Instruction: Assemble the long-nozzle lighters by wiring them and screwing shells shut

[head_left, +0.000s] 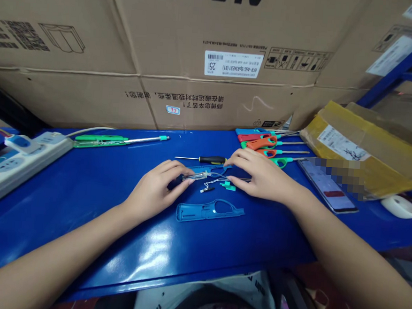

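Note:
My left hand (163, 184) is closed in a pinch on the clear fuel tank (200, 175) of a taken-apart stick lighter. Thumb and fingertips of my right hand (257, 173) close on a thin tube (219, 175) that runs from the tank's end. White wires with a small black igniter (208, 189) hang between the hands, and a teal trigger piece (228, 186) lies by my right thumb. One blue shell half (222, 169) is partly hidden behind the hands. Nearer me lies the other blue half shell (211, 210), hollow side up.
A screwdriver (212, 160) lies beyond the hands. Several stick lighters (263, 140) are piled at the back right, beside a phone (330, 189), a taped carton (348, 141) and a white mouse (401, 206). At left are a green lighter (101, 140) and a power strip (22, 165).

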{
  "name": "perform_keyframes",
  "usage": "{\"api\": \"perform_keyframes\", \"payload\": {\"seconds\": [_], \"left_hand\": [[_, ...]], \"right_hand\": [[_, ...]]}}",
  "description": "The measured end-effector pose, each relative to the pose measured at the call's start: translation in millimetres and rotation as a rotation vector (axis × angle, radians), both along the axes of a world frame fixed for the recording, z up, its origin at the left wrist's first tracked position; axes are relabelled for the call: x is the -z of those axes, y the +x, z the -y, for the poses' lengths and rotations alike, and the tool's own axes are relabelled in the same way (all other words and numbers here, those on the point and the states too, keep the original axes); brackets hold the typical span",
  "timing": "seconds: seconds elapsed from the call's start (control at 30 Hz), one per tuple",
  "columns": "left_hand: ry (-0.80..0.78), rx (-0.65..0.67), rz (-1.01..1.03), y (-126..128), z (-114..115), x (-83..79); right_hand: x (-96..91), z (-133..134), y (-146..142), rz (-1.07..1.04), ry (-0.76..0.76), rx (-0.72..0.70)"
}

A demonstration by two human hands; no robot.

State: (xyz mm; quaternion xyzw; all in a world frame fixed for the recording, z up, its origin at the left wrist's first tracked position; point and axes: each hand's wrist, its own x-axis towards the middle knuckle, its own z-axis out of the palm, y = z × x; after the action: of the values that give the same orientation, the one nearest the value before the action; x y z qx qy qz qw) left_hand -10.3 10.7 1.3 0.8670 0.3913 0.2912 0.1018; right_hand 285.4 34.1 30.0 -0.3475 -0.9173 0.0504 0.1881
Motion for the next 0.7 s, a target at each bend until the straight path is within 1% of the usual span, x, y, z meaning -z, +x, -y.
{"api": "perform_keyframes", "payload": {"seconds": [0.13, 0.2, 0.27, 0.33, 0.43, 0.5, 0.57, 0.63, 0.7], "left_hand": [[0.05, -0.012, 0.027, 0.7, 2.6, -4.6], [0.078, -0.01, 0.037, 0.7, 3.5, -6.9], [0.107, -0.006, 0.044, 0.6, 4.3, -8.9], [0.132, -0.003, 0.048, 0.6, 5.2, -10.4], [0.152, 0.002, 0.054, 0.9, 6.7, -11.9], [0.163, 0.0, 0.064, 1.3, 7.7, -13.1], [0.183, -0.007, 0.095, 1.8, 8.8, -15.1], [0.211, -0.016, 0.145, 2.3, 9.9, -18.2], [0.242, -0.019, 0.188, 2.7, 11.1, -21.8]], "right_hand": [[-3.1, -2.6, 7.2, 0.156, -0.134, 0.064], [-5.7, -1.3, 9.0, 0.145, -0.143, 0.075], [-8.3, 0.7, 9.7, 0.122, -0.169, 0.051], [-9.3, 2.0, 9.8, 0.145, -0.222, 0.028], [-7.1, 0.6, 9.8, 0.198, -0.258, 0.051], [-5.0, -1.6, 10.5, 0.178, -0.256, 0.082], [-4.8, -3.4, 12.0, 0.116, -0.25, 0.101], [-7.4, -3.7, 14.1, 0.038, -0.269, 0.084], [-12.4, -2.5, 16.4, -0.023, -0.327, 0.039]]}}
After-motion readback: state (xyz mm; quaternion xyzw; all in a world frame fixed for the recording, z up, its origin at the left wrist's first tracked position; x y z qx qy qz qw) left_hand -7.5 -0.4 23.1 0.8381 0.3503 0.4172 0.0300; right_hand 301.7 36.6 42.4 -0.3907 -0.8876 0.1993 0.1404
